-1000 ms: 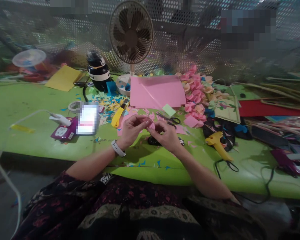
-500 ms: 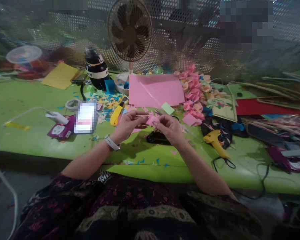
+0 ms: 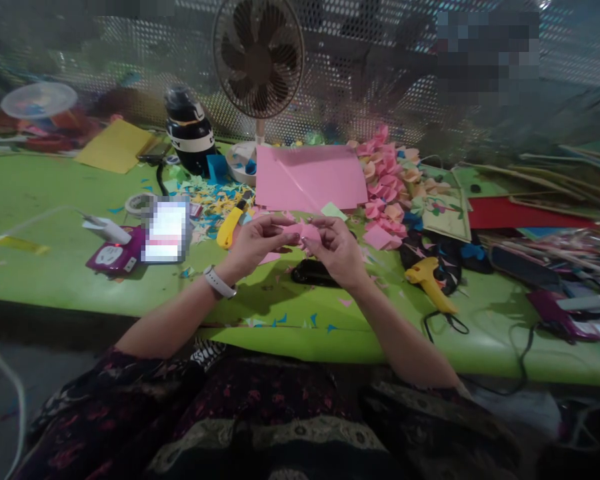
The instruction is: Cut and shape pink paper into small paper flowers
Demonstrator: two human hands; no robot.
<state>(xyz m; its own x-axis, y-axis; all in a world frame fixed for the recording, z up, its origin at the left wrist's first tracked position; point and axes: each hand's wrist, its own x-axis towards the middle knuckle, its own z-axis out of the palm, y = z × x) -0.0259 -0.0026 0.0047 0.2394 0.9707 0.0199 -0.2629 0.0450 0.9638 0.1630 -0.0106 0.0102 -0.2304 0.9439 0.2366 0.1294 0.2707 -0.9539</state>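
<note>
The picture is dim and a bit muddy. Most light falls on the middle of the frame, where the green table (image 3: 55, 267) and the pink paper sheet (image 3: 310, 177) look brightest. The hands cast soft dark shadows on the table just below them. The top and the bottom of the frame are dark. The edges bend and stretch, so the table curves. The corners look smeared and fuzzy. Small square blurry patches sit at the upper right and at the left middle.

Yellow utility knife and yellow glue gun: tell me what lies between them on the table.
In the head view, between the yellow utility knife and the glue gun: both hands holding a pink paper piece.
</note>
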